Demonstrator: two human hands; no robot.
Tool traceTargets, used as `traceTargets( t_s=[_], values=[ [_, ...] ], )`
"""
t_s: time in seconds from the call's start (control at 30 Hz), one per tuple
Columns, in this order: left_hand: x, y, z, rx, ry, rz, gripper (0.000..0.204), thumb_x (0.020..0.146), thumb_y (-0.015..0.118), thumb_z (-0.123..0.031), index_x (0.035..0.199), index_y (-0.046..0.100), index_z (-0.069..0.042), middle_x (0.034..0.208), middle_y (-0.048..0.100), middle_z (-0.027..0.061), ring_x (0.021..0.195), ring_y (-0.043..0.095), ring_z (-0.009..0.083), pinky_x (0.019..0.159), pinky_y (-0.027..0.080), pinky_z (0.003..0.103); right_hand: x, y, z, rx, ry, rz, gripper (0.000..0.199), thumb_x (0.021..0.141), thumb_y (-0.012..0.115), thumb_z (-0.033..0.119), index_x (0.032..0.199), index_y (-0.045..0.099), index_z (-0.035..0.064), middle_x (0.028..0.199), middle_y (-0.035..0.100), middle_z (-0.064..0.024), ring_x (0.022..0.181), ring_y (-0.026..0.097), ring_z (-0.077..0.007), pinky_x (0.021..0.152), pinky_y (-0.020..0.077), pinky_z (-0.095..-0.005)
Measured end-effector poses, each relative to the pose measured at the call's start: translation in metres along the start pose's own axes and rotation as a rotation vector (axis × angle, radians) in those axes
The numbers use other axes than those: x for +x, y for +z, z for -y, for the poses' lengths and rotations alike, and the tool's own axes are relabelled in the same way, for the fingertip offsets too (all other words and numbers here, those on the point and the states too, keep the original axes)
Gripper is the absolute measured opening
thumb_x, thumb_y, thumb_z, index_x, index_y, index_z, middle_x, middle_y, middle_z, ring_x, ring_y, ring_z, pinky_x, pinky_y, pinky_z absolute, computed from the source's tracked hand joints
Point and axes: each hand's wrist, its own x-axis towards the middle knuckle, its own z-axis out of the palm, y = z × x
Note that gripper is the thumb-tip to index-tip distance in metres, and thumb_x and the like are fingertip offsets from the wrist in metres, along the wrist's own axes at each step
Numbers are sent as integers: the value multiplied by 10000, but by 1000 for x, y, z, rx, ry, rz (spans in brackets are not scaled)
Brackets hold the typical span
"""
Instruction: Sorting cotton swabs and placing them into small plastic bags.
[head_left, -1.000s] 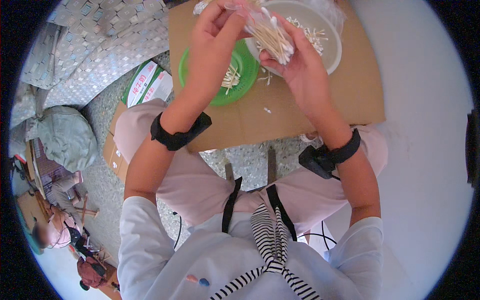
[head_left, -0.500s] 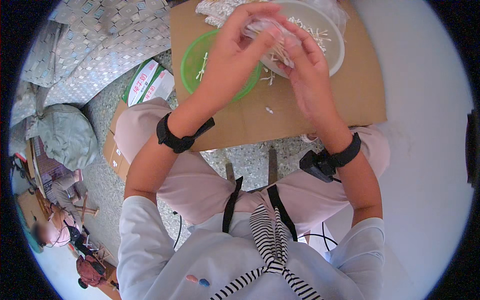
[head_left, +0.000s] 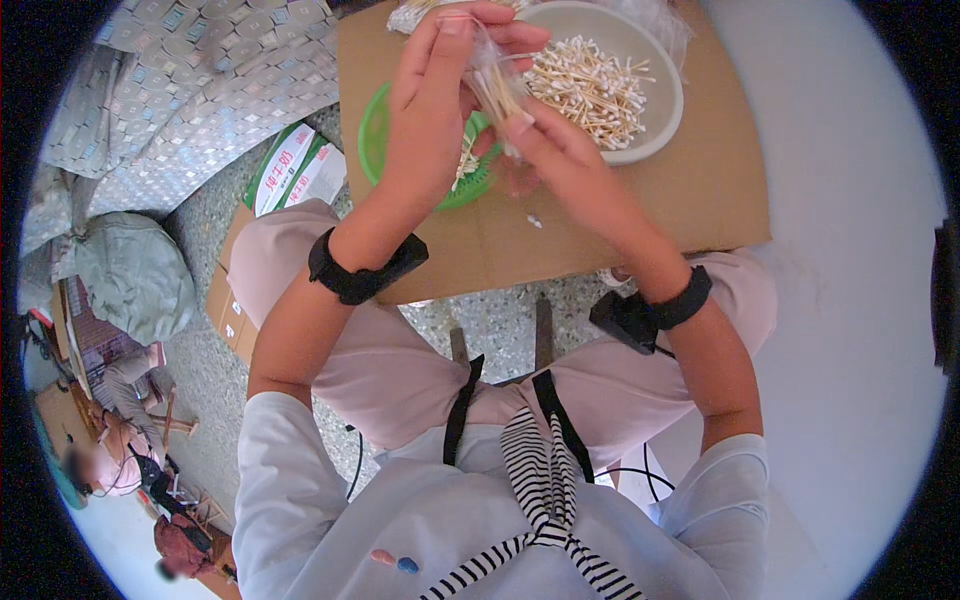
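Note:
Between my two hands is a small clear plastic bag of cotton swabs (head_left: 493, 82), tilted over the work surface. My left hand (head_left: 430, 105) is wrapped round its upper end, with the fingers curled over the plastic. At the lower end, my right hand (head_left: 568, 155) pinches the bag between thumb and fingers. Just beyond my right hand, a whitish bowl (head_left: 673, 108) holds a heap of loose cotton swabs (head_left: 595, 90). A green plastic basket (head_left: 374, 135) with a few swabs in it sits partly hidden behind my left hand.
Everything stands on a brown cardboard sheet (head_left: 690, 205). A small white piece (head_left: 534, 221) lies on it near me. More white swabs and clear plastic are at the far edge. A white wall (head_left: 850, 250) bounds the right side; cartons (head_left: 300, 175) stand left. Other people sit far left.
Both hands have shifted left with the bag, bringing it more upright. The heap in the whitish bowl is now uncovered, while the right fingers have moved down to the bag's lower end.

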Motion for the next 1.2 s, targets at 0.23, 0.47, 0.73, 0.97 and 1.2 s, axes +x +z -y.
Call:
traceTargets(
  t_s=[0.23,0.47,0.73,0.97,1.2],
  values=[
    [-31,28,8,137,49,175,316,1024,346,-312,1022,507,-39,1027,615,141,947,585,187,865,476,325,-2,12,-6,1110,88,-325,532,972,335,422,1367,402,73,1362,472,-114,1252,461,-238,1035,371,-405],
    [-48,42,7,20,202,150,269,1026,353,-250,958,522,-52,1007,585,80,970,535,145,917,419,318,-5,8,11,1222,-60,-251,563,948,343,477,1340,421,80,1337,504,-113,1231,476,-262,1041,372,-374],
    [-48,44,2,198,195,243,304,1023,363,-288,973,535,-43,1038,599,104,1008,561,166,931,409,291,-1,-9,20,1147,-68,-173,639,961,258,533,1355,394,48,1327,505,-149,1260,452,-309,1064,351,-456],
    [2,11,-15,18,-121,248,355,1016,365,-321,1054,563,-29,1119,629,116,1034,581,181,912,450,311,6,-40,13,531,67,7,618,956,360,516,1339,405,34,1234,579,-129,953,656,-231,797,541,-332],
    [5,-12,-27,159,-151,367,377,1009,386,-319,1106,581,-10,1151,634,113,936,633,176,879,485,300,-8,-43,13,39,42,96,358,943,562,290,1210,548,51,908,649,-16,671,605,-80,575,473,-211]
  ],
)
